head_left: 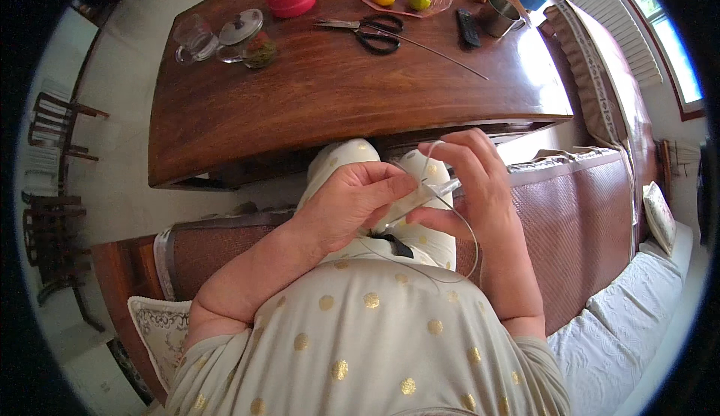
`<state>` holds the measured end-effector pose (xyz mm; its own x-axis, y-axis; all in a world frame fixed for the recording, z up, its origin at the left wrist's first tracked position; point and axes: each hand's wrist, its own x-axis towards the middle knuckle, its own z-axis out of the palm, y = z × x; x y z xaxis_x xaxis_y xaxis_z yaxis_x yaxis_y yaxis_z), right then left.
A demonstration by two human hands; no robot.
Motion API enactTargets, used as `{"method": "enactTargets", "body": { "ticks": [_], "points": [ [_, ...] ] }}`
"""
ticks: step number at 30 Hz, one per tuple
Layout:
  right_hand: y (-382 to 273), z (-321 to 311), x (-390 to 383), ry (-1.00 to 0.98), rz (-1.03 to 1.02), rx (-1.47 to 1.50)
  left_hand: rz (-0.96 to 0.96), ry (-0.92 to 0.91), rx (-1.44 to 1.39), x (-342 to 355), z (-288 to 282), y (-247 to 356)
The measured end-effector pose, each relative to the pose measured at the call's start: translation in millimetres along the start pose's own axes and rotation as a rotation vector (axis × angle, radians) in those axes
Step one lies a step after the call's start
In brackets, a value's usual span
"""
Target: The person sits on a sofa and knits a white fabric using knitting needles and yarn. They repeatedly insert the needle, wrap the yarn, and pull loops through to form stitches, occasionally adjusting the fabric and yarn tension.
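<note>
Wood, glossy and dark brown, makes up the broad table top (322,90) beyond the fingers, bearing black-handled metal scissors (360,24), a thin grey metal rod (442,57) and a pink translucent plate (441,2) of fruit. Right of the fingers stretches brown woven matting (562,228) on a bench; pale floor (124,131) lies off to their left. Past the right fingertips, a black oblong remote control (468,29) rests on the wood, its markings too small to read. The left hand (356,195) has thumb and forefinger pressed together at a thin, pale grey cord (474,237); exactly what they pinch I cannot tell. The right hand (484,183) holds its thumb and fingers spread. Between both hands, above the lap, a clear, shiny strip (409,207) slants, its long axis rising from below the left fingertips toward the right palm. The cord arches up to the right forefinger, then curves down beneath the right thumb toward the shirt.
</note>
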<state>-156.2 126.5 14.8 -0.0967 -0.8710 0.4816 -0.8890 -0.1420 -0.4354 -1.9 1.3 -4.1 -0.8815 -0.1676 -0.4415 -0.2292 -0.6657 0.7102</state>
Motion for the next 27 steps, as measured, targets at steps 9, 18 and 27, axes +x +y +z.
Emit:
{"method": "enactTargets", "body": {
  "ticks": [9, 18, 27],
  "points": [
    [2.4, 4.9, 14.9, 0.037, -0.096, 0.072, 0.050, -0.020, -0.076, 7.2, -4.6, -1.4],
    [16.5, 2.1, -21.1, 0.035, 0.197, 0.381, 0.021, -0.052, -0.226, 6.2, -17.3, 3.0],
    [24.0, 4.4, -28.4, -0.016, 0.294, 0.769, -0.004, -0.114, -0.176, 6.4, -18.7, 5.9]
  ]
}}
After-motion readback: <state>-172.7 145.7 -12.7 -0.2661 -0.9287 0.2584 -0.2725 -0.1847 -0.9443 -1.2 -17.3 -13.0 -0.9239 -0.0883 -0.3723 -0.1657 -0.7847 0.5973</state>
